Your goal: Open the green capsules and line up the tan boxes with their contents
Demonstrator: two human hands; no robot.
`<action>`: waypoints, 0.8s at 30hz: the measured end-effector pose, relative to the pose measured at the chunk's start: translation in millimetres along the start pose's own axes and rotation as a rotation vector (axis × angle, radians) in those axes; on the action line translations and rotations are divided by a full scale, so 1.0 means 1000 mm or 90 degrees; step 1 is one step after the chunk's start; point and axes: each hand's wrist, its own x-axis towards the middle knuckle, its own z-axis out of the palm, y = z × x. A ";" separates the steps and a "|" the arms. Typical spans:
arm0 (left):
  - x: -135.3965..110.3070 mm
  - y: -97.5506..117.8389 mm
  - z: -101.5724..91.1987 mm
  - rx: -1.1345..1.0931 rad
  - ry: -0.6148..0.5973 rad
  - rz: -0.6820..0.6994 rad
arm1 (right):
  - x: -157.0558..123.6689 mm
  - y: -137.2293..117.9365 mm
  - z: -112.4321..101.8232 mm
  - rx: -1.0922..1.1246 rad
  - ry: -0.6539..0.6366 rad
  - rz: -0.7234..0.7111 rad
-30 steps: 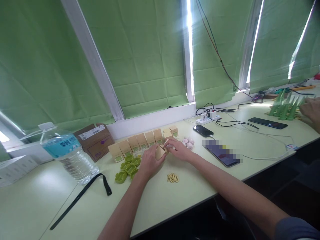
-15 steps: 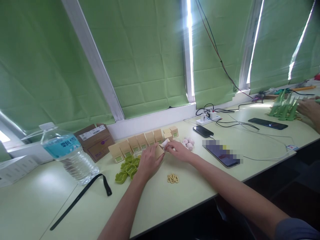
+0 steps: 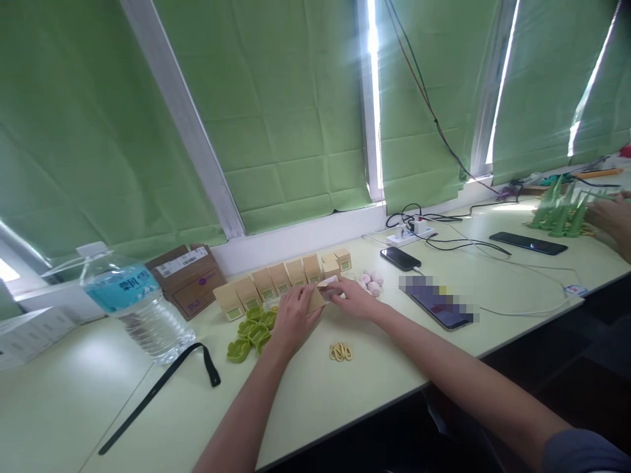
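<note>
Between my hands is a small tan paper box (image 3: 317,297), held just above the pale green table (image 3: 305,394). My left hand (image 3: 292,319) grips its left side with curled fingers. My right hand (image 3: 352,297) pinches its white top flap from the right. Behind them stands a row of several similar tan boxes with green labels (image 3: 280,277). Several green plastic trays (image 3: 252,331) lie left of my left hand. A few pink-white round pieces (image 3: 372,281) sit just right of my right hand. Yellow rubber bands (image 3: 340,351) lie in front.
A big water bottle (image 3: 131,301) lies on its side at left, with a black strap (image 3: 158,386) and a brown carton (image 3: 187,276) near it. Phones (image 3: 400,257) and cables lie at right. Another person's hand (image 3: 611,217) works by green cones (image 3: 559,211) at far right.
My hands have turned the small box slightly and lowered its white flap; both stay in the same spot. The other person's hand at far right shifted a little.
</note>
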 end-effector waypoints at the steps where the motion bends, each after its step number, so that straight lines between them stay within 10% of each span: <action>1: 0.000 0.001 -0.001 0.000 0.003 0.014 | 0.000 0.000 0.001 0.001 0.001 0.002; 24: 0.006 0.008 -0.001 0.027 -0.012 -0.027 | 0.002 0.005 -0.003 0.079 0.151 -0.011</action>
